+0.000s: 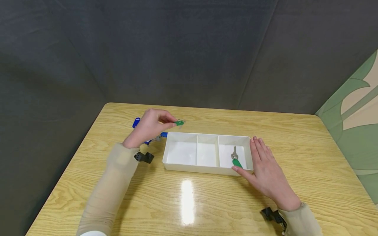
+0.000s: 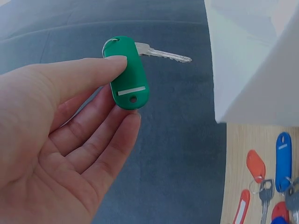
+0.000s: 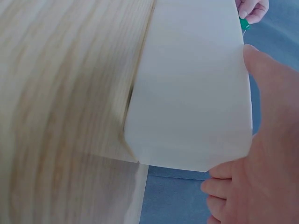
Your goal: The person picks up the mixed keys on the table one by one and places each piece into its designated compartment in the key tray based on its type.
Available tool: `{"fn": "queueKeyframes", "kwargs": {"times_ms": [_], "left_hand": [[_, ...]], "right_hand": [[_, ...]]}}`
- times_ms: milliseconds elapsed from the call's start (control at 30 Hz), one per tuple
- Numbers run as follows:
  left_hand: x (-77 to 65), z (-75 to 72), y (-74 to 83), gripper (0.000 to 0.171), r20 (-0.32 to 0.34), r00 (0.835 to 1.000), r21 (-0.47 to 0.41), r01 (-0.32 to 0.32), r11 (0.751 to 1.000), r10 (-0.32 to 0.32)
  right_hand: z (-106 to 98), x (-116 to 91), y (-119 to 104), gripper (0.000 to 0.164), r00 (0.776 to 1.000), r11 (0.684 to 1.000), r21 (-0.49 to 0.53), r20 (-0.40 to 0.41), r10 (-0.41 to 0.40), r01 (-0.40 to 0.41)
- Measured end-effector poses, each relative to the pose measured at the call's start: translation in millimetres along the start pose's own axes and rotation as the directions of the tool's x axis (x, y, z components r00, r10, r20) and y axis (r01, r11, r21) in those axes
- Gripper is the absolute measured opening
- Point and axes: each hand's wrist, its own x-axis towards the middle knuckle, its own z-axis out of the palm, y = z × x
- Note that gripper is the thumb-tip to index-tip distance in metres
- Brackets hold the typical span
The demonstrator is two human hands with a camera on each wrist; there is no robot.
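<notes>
My left hand [image 1: 150,126] pinches a green key tag [image 2: 129,74] between thumb and fingers, above the table behind the white tray [image 1: 203,168]. A silver key [image 2: 163,53] hangs from that tag's ring. The tray has three compartments. In its right one lies another key [image 1: 234,153] with a green tag [image 1: 237,163]. My right hand [image 1: 268,173] rests against the tray's right end, fingers straight along the outer wall and thumb at the front rim. The left and middle compartments hold nothing visible.
Left of the tray lie a blue tag [image 1: 136,122] and another blue tag [image 1: 164,134], partly behind my left arm. The left wrist view shows a red-orange tag [image 2: 255,165] with keys there. A dark grey partition [image 1: 177,59] stands behind the table.
</notes>
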Motion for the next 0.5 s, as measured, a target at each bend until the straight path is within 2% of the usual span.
{"fn": "queueKeyframes", "kwargs": {"times_ms": [200, 500], "left_hand": [[0.5, 4.6, 7.9, 0.008, 0.006, 1.0, -0.011, -0.021, 1.0, 0.021], [2.3, 16.4, 14.7, 0.01, 0.033, 0.998, -0.072, -0.052, 0.996, 0.054]], "right_hand": [[0, 1, 0, 0.105, 1.0, 1.0, -0.004, -0.005, -0.012, 0.012], [1, 1, 0, 0.105, 1.0, 1.0, -0.001, -0.002, -0.008, 0.008]]}}
